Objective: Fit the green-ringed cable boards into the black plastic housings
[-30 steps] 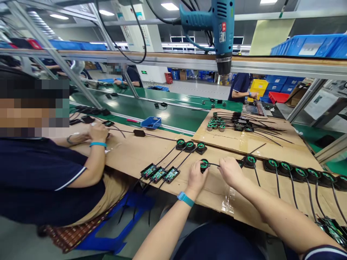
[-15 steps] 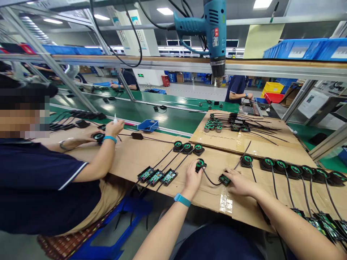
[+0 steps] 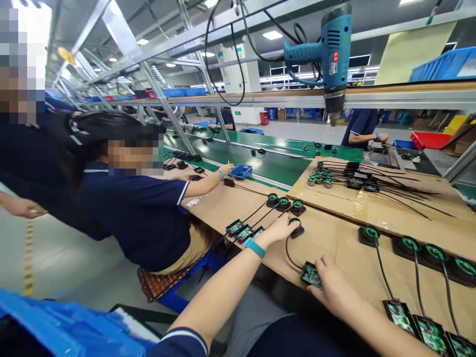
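From the head camera, the left hand rests on a small round black part with a green ring on top. Its fingers are laid on the part's near side, not wrapped tight around it. The right hand is nearer the body, and its fingers pinch the edge of a little green circuit board. A thin black wire runs in a curve from the round part to the board, so the two are one piece. All of it lies on the brown cardboard-covered bench.

Three more round parts sit just beyond the left hand, with their boards near the bench edge. A row of the same parts lies to the right. A blue heat gun hangs overhead.

The piece looks light. The wire is soft and bendy — it will flop if one end is lifted alone. The board looks thin and easy to hurt, so hold it by its edges. The round part looks hard — a good place to grip.

A seated person in a dark shirt works to the left, reaching toward a small blue tray.
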`<action>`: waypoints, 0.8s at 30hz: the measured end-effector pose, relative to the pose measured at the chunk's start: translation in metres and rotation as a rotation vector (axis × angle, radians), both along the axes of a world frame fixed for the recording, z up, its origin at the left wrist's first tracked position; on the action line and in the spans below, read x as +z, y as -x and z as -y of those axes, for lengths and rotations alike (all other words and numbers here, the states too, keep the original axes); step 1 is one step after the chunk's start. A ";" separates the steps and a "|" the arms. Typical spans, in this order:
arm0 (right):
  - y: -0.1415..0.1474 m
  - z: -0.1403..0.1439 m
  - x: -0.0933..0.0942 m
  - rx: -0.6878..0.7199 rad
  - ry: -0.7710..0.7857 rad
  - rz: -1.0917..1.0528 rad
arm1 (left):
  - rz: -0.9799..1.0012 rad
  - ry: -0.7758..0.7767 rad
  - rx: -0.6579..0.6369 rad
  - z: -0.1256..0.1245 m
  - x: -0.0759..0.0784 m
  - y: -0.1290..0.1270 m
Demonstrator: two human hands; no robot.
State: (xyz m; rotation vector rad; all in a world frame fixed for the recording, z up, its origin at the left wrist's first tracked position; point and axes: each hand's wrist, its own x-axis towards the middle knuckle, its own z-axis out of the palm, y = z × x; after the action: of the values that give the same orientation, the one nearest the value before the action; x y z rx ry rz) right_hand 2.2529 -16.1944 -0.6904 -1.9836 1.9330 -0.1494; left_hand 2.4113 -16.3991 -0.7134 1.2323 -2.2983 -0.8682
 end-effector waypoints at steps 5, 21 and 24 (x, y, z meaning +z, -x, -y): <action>-0.055 -0.010 -0.011 0.036 -0.071 0.170 | 0.316 0.103 0.172 -0.026 -0.005 0.044; 0.036 0.105 -0.074 -0.431 0.290 0.284 | 0.180 0.063 0.039 -0.012 0.094 -0.103; 0.028 0.106 -0.080 -0.391 0.286 0.239 | 0.393 0.099 0.069 0.011 0.145 -0.134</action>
State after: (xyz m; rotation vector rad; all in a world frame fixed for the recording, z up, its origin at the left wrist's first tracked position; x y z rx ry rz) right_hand 2.2248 -16.3003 -0.7709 -1.6255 2.2064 -0.7654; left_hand 2.5450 -16.4099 -0.5686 1.5396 -2.5405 -0.5152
